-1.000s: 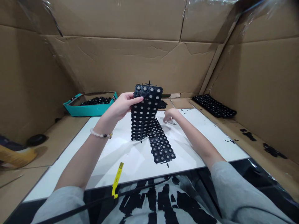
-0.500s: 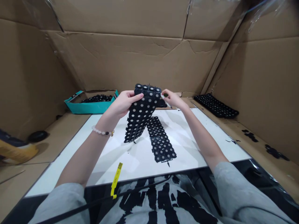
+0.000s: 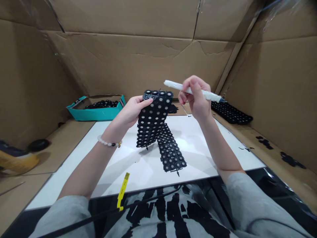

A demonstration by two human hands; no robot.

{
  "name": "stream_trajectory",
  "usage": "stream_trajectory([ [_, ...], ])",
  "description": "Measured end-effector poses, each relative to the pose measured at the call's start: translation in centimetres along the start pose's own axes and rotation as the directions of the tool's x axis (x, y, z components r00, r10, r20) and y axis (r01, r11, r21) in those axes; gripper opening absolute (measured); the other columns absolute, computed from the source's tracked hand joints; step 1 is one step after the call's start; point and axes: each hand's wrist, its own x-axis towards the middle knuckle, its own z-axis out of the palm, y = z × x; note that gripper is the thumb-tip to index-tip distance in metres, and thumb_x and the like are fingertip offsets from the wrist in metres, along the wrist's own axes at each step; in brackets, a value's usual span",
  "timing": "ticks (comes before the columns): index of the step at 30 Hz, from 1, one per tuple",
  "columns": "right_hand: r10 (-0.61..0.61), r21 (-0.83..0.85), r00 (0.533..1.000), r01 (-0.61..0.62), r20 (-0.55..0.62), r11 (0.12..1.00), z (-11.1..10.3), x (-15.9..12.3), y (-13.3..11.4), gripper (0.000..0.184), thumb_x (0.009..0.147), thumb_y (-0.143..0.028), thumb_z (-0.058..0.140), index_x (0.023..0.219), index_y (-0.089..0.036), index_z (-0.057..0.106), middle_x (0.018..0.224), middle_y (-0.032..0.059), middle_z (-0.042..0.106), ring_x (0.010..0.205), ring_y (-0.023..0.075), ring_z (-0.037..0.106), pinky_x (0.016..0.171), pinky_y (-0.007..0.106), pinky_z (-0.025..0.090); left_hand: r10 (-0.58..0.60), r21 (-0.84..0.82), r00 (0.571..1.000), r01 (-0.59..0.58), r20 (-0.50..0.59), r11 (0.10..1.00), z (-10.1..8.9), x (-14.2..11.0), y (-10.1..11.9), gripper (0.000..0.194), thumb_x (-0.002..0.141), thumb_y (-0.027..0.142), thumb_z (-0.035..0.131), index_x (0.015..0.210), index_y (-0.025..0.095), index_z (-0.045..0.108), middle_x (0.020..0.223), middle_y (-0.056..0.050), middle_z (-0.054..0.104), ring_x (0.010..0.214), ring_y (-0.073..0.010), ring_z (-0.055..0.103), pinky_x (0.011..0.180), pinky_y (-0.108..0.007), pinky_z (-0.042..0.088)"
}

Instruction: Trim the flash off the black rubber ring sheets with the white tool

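My left hand (image 3: 133,110) grips the upper left edge of a black sheet of round pieces with pale dots (image 3: 153,115), thumb in front. The sheet is tilted up, and its lower end hangs just above or on the white board (image 3: 116,165). A second black dotted sheet (image 3: 172,152) lies flat on the board, partly behind the raised one. To the right, my right hand (image 3: 196,94) is closed around a white, wrapped, pen-like tool (image 3: 178,86). The tool points left above the sheet's corner, apart from it; its other end is dark blue.
A teal box (image 3: 96,115) with black pieces stands at the back left. Another dotted sheet (image 3: 232,112) lies at the back right, with black scraps (image 3: 292,160) along the right edge. A yellow item (image 3: 17,160) sits at far left. Cardboard walls (image 3: 138,62) enclose the board.
My right hand has risen and moved right, away from the sheet's edge, bringing the white tool into full view. The held sheet's lower end has swung slightly right; my left hand keeps its grip.
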Motion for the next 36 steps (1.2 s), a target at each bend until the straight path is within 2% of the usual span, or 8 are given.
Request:
stream_trajectory([
  [5, 0.084, -0.062, 0.965, -0.070, 0.250, 0.996, 0.3, -0.5, -0.6, 0.053, 0.084, -0.065, 0.062, 0.114, -0.022, 0.070, 0.085, 0.0041, 0.069, 0.076, 0.0161, 0.066, 0.066, 0.030, 0.056, 0.029, 0.015, 0.999, -0.029, -0.022, 0.999, 0.2, 0.0, -0.2, 0.044, 0.063, 0.051, 0.086, 0.085, 0.016, 0.073, 0.086, -0.008, 0.076, 0.085, -0.0259, 0.069, 0.070, -0.031, 0.053],
  [8, 0.063, -0.103, 0.968, -0.038, 0.243, 0.994, 0.2, -0.1, 0.1, 0.050, 0.080, -0.063, 0.069, 0.103, -0.019, 0.074, 0.089, 0.0054, 0.071, 0.079, 0.0165, 0.066, 0.071, 0.031, 0.057, 0.043, 0.026, 0.999, -0.042, -0.018, 0.999, 0.3, -0.1, -0.2, 0.046, 0.062, 0.052, 0.086, 0.088, 0.016, 0.074, 0.087, -0.008, 0.076, 0.086, -0.0260, 0.069, 0.071, -0.031, 0.053],
  [13, -0.034, -0.051, 0.971, 0.047, 0.236, 0.998, -0.1, 0.2, 0.2, 0.051, 0.094, -0.062, 0.046, 0.107, -0.021, 0.074, 0.112, 0.0075, 0.071, 0.110, 0.0213, 0.065, 0.090, 0.035, 0.055, 0.042, 0.050, 0.999, -0.042, -0.003, 0.998, 0.4, -0.3, 0.0, 0.047, 0.062, 0.053, 0.085, 0.090, 0.016, 0.075, 0.091, -0.009, 0.076, 0.089, -0.0263, 0.069, 0.074, -0.032, 0.053],
  [15, -0.106, -0.065, 0.981, 0.117, 0.162, 0.991, -0.2, -0.1, -0.4, 0.048, 0.096, -0.059, 0.043, 0.109, -0.023, 0.072, 0.115, 0.0066, 0.069, 0.115, 0.0219, 0.062, 0.093, 0.036, 0.053, 0.053, 0.067, 0.999, -0.053, 0.002, 0.996, 0.5, -0.4, 0.1, 0.046, 0.063, 0.053, 0.084, 0.089, 0.016, 0.075, 0.090, -0.009, 0.076, 0.089, -0.0265, 0.069, 0.075, -0.032, 0.053],
  [18, -0.076, -0.232, 0.996, 0.083, 0.039, 0.969, -0.5, -0.9, -1.6, 0.046, 0.096, -0.060, 0.044, 0.116, -0.025, 0.066, 0.095, 0.0044, 0.069, 0.091, 0.0197, 0.065, 0.080, 0.034, 0.053, 0.097, 0.096, 0.995, -0.096, -0.008, 0.991, 0.6, -0.5, 0.2, 0.043, 0.065, 0.051, 0.083, 0.089, 0.017, 0.074, 0.089, -0.008, 0.076, 0.090, -0.0269, 0.068, 0.076, -0.033, 0.053],
  [22, 0.096, -0.479, 0.985, -0.015, 0.144, 0.878, -0.8, -1.5, -3.4, 0.045, 0.094, -0.061, 0.048, 0.123, -0.028, 0.056, 0.074, -0.0005, 0.060, 0.067, 0.0160, 0.055, 0.067, 0.030, 0.045, 0.196, 0.134, 0.979, -0.187, -0.059, 0.973, 0.7, -0.6, 0.2, 0.037, 0.070, 0.047, 0.078, 0.092, 0.018, 0.071, 0.093, -0.006, 0.075, 0.095, -0.0264, 0.067, 0.081, -0.032, 0.052],
  [27, 0.229, -0.608, 0.913, 0.025, 0.336, 0.793, -0.1, -1.3, -4.0, 0.043, 0.101, -0.056, 0.035, 0.104, -0.023, 0.062, 0.072, 0.0008, 0.059, 0.066, 0.0145, 0.051, 0.065, 0.027, 0.037, 0.301, 0.215, 0.944, -0.269, -0.134, 0.939, 0.8, -0.7, 0.2, 0.035, 0.074, 0.045, 0.075, 0.097, 0.019, 0.069, 0.099, -0.005, 0.073, 0.102, -0.0258, 0.064, 0.084, -0.031, 0.051],
  [36, 0.240, -0.743, 0.937, 0.029, 0.252, 0.668, 0.3, -1.2, -3.1, 0.045, 0.100, -0.049, 0.038, 0.092, -0.020, 0.071, 0.068, 0.0033, 0.061, 0.065, 0.0158, 0.050, 0.063, 0.028, 0.029, 0.338, 0.258, 0.929, -0.293, -0.152, 0.921, 0.8, -0.8, 0.5, 0.042, 0.075, 0.051, 0.075, 0.103, 0.020, 0.067, 0.096, -0.006, 0.072, 0.103, -0.0266, 0.062, 0.083, -0.031, 0.049],
])
